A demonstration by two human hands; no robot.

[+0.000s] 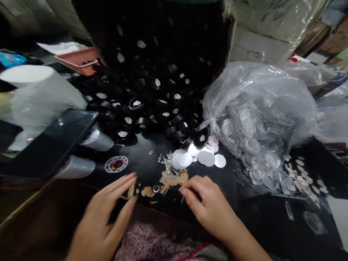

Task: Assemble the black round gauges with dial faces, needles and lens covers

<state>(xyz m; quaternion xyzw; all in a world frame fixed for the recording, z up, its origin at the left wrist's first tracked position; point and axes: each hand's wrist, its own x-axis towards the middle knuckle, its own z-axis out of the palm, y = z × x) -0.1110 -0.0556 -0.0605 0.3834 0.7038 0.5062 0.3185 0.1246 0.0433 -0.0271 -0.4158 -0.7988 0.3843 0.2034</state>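
Note:
My left hand (104, 217) hovers at the table's front edge, slightly blurred, thumb and fingers apart with nothing between them. To the right, my right hand (208, 203) has its thumb and index finger pinched together. A thin light sliver (182, 199) shows just below those fingertips; whether it is held or lies on the table I cannot tell. Between the hands lies a small round metal-and-black part (156, 189). Beyond it are a heap of small silvery pins (169, 165) and several overlapping silver discs (206, 158). Printed coloured dial rings (116, 164) lie beyond my left hand.
Many black round housings with pale tabs (178, 135) fill the back. A plastic bag (261, 87) spills clear round covers (252, 145) at right, near scattered pale pieces (301, 170). Clear cup-like stacks (78, 166) and a dark tray (51, 145) stand left.

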